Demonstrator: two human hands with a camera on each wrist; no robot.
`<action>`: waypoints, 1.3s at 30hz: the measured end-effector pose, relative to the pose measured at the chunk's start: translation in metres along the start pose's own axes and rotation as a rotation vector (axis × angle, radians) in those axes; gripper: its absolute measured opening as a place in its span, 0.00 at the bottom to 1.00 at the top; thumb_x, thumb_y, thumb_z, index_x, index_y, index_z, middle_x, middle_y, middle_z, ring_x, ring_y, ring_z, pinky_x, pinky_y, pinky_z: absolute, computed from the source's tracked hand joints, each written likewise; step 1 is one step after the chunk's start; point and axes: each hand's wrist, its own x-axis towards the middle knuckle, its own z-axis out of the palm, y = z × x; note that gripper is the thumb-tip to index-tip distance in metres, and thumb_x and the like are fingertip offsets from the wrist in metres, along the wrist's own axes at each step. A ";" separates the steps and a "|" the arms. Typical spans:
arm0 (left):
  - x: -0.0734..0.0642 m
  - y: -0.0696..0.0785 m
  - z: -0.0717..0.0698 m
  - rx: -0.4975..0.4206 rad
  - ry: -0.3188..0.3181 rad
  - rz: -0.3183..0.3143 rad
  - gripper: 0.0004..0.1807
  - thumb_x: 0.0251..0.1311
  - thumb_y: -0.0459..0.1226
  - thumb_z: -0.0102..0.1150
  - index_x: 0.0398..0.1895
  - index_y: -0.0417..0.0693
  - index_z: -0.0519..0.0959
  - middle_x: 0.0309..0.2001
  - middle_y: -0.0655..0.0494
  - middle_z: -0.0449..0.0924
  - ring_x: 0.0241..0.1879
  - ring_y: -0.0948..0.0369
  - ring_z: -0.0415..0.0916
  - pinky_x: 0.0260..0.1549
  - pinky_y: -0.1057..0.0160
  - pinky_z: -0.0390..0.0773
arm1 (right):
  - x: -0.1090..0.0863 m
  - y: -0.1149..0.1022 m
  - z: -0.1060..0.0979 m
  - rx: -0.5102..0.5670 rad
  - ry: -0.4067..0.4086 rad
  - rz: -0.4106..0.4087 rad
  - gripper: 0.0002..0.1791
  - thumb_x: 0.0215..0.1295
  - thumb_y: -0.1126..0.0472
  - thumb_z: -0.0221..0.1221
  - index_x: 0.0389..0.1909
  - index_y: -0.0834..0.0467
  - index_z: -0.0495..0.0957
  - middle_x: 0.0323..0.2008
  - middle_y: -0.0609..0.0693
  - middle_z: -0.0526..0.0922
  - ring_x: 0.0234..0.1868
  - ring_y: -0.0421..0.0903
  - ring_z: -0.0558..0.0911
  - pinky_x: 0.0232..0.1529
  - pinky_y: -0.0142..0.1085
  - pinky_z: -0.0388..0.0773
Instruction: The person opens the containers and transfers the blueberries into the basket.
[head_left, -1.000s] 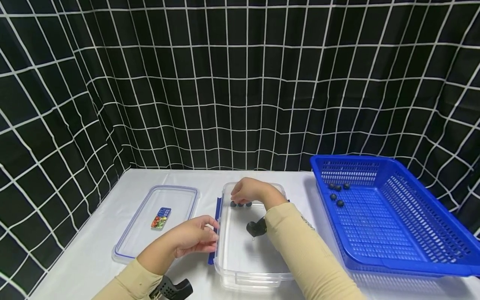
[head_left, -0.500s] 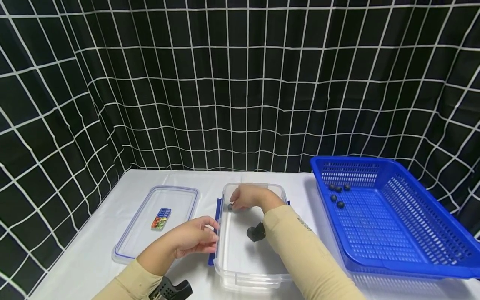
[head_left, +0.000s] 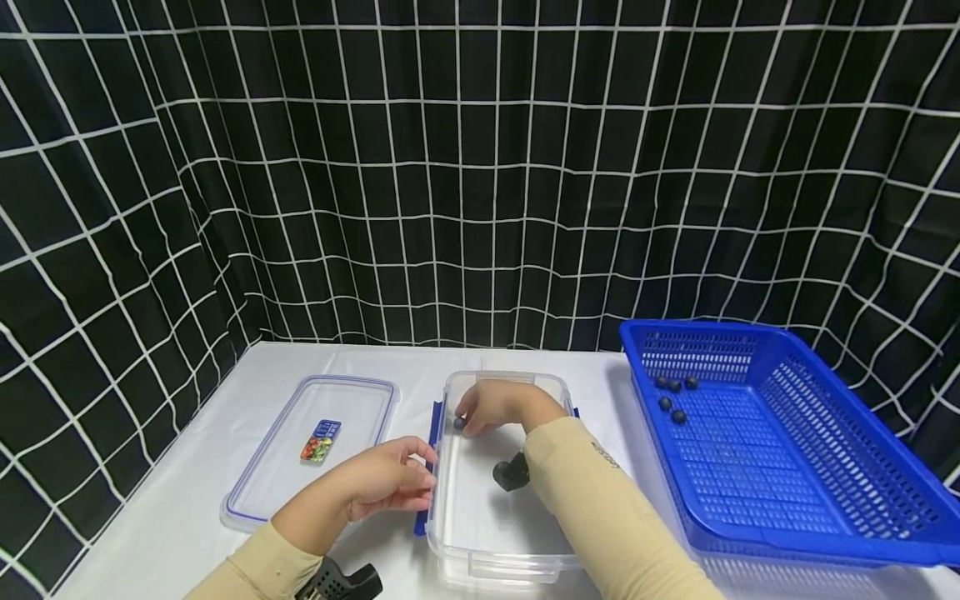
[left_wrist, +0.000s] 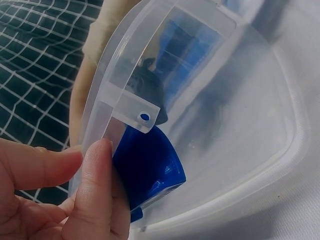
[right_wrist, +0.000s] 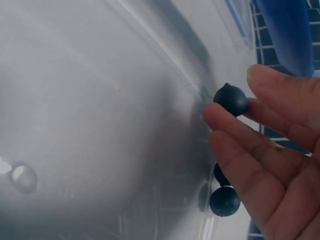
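A clear plastic container [head_left: 495, 508] with blue side latches stands in the middle of the white table. My left hand [head_left: 393, 479] is at its left side, fingers relaxed, fingertips at the wall by the blue latch [left_wrist: 150, 165]. Inside the container, my right hand [head_left: 495, 406] is near the back left corner. A small dark ball [right_wrist: 231, 99] with a tiny nub lies at its fingertips, the thumb apart from it. Two more dark balls [right_wrist: 225, 201] show below the fingers in the right wrist view; in the head view the hand hides them.
A clear lid [head_left: 277, 483] with a blue seal and a picture label lies on the left. On the right stands a blue slotted basket [head_left: 757, 467] with several dark balls [head_left: 678, 417] near its left wall. Black gridded cloth [head_left: 495, 167] hangs behind the table.
My right hand has come down and slightly toward me inside the container, from above the row of balls to the single ball at the left wall. The left hand has stayed in place.
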 end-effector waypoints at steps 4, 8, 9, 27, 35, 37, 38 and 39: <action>0.000 -0.001 0.000 -0.004 -0.003 -0.002 0.19 0.56 0.25 0.52 0.50 0.34 0.62 0.27 0.51 0.72 0.25 0.62 0.76 0.30 0.69 0.83 | 0.000 0.001 0.002 0.005 0.005 -0.010 0.20 0.51 0.65 0.65 0.48 0.60 0.78 0.39 0.50 0.81 0.40 0.43 0.79 0.50 0.38 0.78; -0.001 -0.002 0.000 -0.006 -0.002 -0.003 0.18 0.55 0.25 0.53 0.49 0.35 0.63 0.27 0.51 0.72 0.25 0.62 0.76 0.30 0.69 0.83 | 0.001 0.002 0.004 0.033 0.025 -0.022 0.20 0.50 0.65 0.65 0.47 0.61 0.78 0.37 0.50 0.81 0.37 0.42 0.78 0.46 0.36 0.79; -0.001 -0.002 0.001 -0.006 -0.001 -0.004 0.18 0.55 0.25 0.53 0.48 0.35 0.63 0.27 0.51 0.72 0.25 0.62 0.76 0.30 0.69 0.83 | 0.001 0.002 0.004 0.040 0.030 -0.021 0.20 0.50 0.65 0.65 0.47 0.61 0.78 0.36 0.49 0.81 0.36 0.42 0.78 0.45 0.35 0.79; -0.001 -0.001 0.002 -0.011 0.008 0.001 0.17 0.56 0.25 0.53 0.48 0.36 0.64 0.28 0.51 0.72 0.26 0.61 0.76 0.30 0.69 0.83 | -0.001 -0.006 -0.003 0.291 0.036 -0.034 0.04 0.56 0.67 0.60 0.31 0.62 0.75 0.28 0.52 0.83 0.33 0.48 0.83 0.38 0.40 0.82; -0.002 0.001 0.002 -0.007 0.009 0.000 0.17 0.55 0.25 0.53 0.48 0.36 0.64 0.27 0.51 0.72 0.25 0.61 0.76 0.30 0.69 0.83 | -0.003 -0.009 -0.008 0.338 0.034 -0.095 0.04 0.56 0.68 0.60 0.30 0.64 0.75 0.28 0.54 0.83 0.32 0.48 0.83 0.34 0.38 0.83; -0.001 0.000 0.002 -0.006 0.011 0.000 0.18 0.55 0.25 0.53 0.49 0.35 0.64 0.27 0.51 0.72 0.25 0.61 0.76 0.30 0.69 0.83 | -0.005 -0.011 -0.011 0.341 0.038 -0.105 0.03 0.56 0.68 0.60 0.30 0.64 0.75 0.29 0.54 0.83 0.32 0.48 0.82 0.35 0.37 0.83; -0.001 0.000 0.001 -0.008 0.012 0.001 0.18 0.55 0.25 0.53 0.49 0.35 0.63 0.27 0.51 0.72 0.25 0.61 0.75 0.30 0.69 0.83 | -0.006 -0.012 -0.013 0.349 0.038 -0.108 0.03 0.56 0.67 0.60 0.30 0.64 0.75 0.29 0.54 0.83 0.33 0.49 0.82 0.35 0.37 0.83; -0.001 0.000 0.001 -0.009 0.012 0.003 0.18 0.55 0.25 0.53 0.49 0.34 0.63 0.27 0.51 0.72 0.25 0.61 0.75 0.30 0.69 0.83 | -0.007 -0.012 -0.014 0.363 0.038 -0.112 0.03 0.56 0.68 0.60 0.30 0.64 0.75 0.29 0.54 0.83 0.34 0.50 0.82 0.36 0.38 0.83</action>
